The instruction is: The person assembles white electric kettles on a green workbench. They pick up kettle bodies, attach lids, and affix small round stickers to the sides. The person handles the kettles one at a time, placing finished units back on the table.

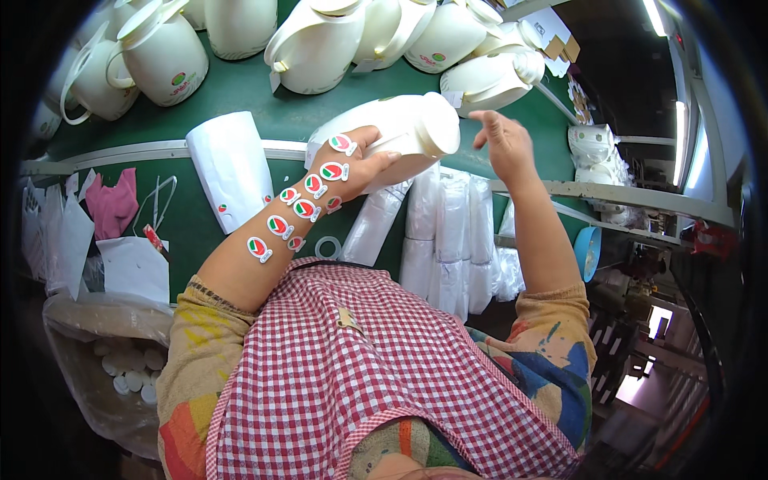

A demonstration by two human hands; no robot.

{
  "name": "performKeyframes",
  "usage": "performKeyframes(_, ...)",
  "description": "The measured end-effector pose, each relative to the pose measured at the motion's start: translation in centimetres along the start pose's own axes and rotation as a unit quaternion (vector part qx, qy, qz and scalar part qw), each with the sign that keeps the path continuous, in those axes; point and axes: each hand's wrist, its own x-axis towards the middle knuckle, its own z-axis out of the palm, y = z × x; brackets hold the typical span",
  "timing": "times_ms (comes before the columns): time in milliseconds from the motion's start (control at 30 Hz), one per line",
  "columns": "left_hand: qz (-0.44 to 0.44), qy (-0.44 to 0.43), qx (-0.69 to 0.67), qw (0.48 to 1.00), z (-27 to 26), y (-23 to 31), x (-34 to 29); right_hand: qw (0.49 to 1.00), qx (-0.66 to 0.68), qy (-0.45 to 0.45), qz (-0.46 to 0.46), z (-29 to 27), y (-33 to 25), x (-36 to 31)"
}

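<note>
Left hand (356, 160) grips a smooth, bulbous cream jug (404, 124), kinda shiny; right hand (506, 144)'s just right of it, fingers loosely released.

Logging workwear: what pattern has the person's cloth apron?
The cloth apron is red-and-white checked; head view.

Shiny plastic, matt cloth

Smooth, glossy plastic forms the jug (410, 128) in the left hand (352, 162). Left of this grip lies smooth paper (232, 164); right of it, shiny, crinkled plastic bags (452, 240). Below the grip, the apron (360, 352) is matt cloth; beyond, the table (240, 88) looks smooth.
</note>
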Motion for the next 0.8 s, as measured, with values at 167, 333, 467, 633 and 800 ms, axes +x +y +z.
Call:
performKeyframes(167,-0.008,0.004,0.015,1.0,-0.4,0.4,-0.2,0.967,0.068,0.057,-0.239,2.6,-2.8,1.0)
performKeyframes(333,0.006,-0.001,0.015,1.0,-0.4,0.4,-0.4,0.992,-0.095,-0.061,-0.06,-0.1,-6.0,2.0)
performKeyframes(467,0.018,-0.002,0.003,1.0,-0.6,0.2,-0.3,0.975,-0.049,0.016,-0.217,2.0,-3.2,1.9)
performKeyframes(633,0.015,-0.002,-0.01,1.0,-0.8,-0.3,-0.3,0.965,-0.072,0.03,-0.251,2.1,-3.4,2.9)
performKeyframes(800,0.065,0.036,0.008,0.997,0.6,-0.6,-0.6,0.972,-0.018,0.123,-0.201,5.0,-3.6,2.4)
